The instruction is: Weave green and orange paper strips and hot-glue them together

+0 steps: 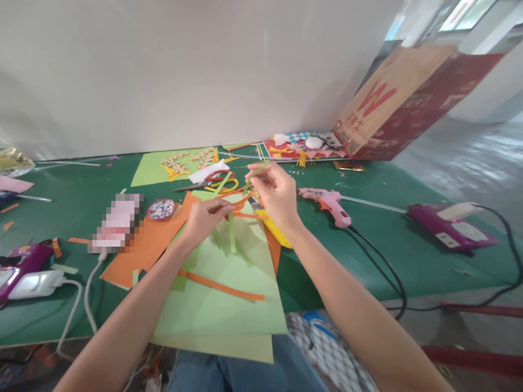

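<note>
My left hand (204,216) is closed in a pinch on the crossing of several paper strips, among them a curved orange strip (242,203) and a green strip (232,237) that hangs down. Just to the right, my right hand (278,190) pinches a thin green strip (247,187) between thumb and fingers. Light green paper sheets (229,318) lie beneath both hands, with a loose orange strip (223,286) on top. Behind the hands are scissors (226,184) with red and yellow handles. A yellow utility knife (278,231) lies partly hidden under my right hand.
A pink glue gun (329,204) rests at right, its cord running past a purple power strip (453,228). At left are a phone (118,223) on a cable, a small dish of beads (161,209) and orange paper (151,247). A paper bag (376,109) leans behind.
</note>
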Available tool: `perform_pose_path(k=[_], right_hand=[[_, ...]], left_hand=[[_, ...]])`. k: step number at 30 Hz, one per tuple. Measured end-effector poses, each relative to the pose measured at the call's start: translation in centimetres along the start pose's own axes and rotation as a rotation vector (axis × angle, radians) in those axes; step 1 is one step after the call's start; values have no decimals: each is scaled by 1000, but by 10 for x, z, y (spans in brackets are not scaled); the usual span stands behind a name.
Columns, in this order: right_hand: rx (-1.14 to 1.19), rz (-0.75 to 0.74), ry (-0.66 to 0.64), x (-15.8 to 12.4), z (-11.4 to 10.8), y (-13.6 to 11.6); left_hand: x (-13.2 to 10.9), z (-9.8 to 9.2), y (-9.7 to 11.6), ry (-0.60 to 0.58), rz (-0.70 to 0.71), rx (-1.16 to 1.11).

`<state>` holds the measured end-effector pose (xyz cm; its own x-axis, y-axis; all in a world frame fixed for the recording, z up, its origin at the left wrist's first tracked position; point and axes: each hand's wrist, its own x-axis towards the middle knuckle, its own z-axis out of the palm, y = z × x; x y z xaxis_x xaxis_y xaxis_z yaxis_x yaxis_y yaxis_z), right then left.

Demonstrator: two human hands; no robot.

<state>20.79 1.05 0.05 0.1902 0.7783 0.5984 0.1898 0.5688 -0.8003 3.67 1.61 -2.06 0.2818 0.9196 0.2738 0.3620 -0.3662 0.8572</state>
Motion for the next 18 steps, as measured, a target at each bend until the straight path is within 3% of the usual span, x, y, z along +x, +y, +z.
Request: perform_pose_path(k=[18], right_hand=[[24, -13, -143, -5, 2, -3]], left_hand=[[1, 1, -4, -11, -40, -10]])
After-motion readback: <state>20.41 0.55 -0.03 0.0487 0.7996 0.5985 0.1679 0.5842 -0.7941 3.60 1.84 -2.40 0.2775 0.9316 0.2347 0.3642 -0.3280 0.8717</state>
